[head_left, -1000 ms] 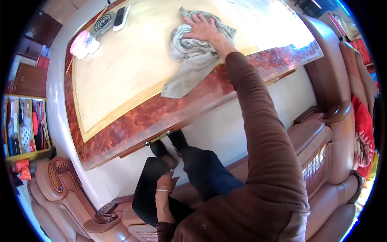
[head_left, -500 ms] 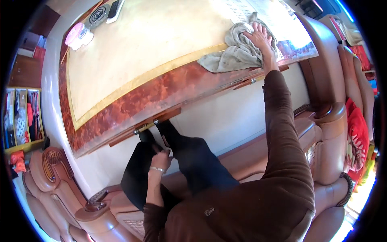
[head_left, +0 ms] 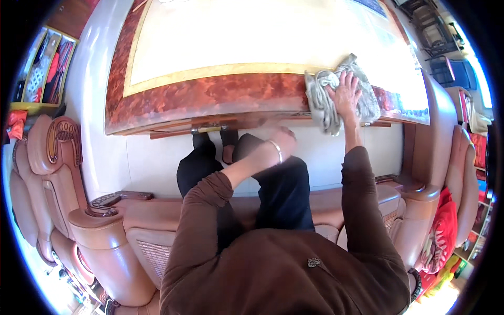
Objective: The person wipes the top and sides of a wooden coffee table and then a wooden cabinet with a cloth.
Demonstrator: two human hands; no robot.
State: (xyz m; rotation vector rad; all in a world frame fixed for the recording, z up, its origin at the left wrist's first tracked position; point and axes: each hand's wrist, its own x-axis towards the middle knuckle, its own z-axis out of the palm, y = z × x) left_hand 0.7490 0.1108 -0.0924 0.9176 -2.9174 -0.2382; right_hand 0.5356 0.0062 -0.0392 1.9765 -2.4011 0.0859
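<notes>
My right hand point(head_left: 345, 95) lies flat with spread fingers on a crumpled grey-white cloth point(head_left: 322, 97). The cloth is bunched at the near right edge of the table point(head_left: 210, 90), and part of it hangs over that edge. The table has a pale centre, a yellow band and a red marbled border. Above my bent knee, just below the table's front edge, is my left hand point(head_left: 283, 143), with a bracelet point(head_left: 276, 151) on its wrist. Motion smears its fingers, and I make out nothing held in it.
Behind my legs runs a brown leather sofa point(head_left: 152, 218), with an armrest point(head_left: 102, 231) at left. Drawer handles point(head_left: 207, 128) stick out under the tabletop. An open drawer of small goods point(head_left: 46, 68) stands far left. A red cushion point(head_left: 443, 220) lies at right.
My view has turned, and the table sits higher. The right hand and cloth have come to the near edge, where the cloth now hangs over. My left hand has risen from between my legs toward the right.
</notes>
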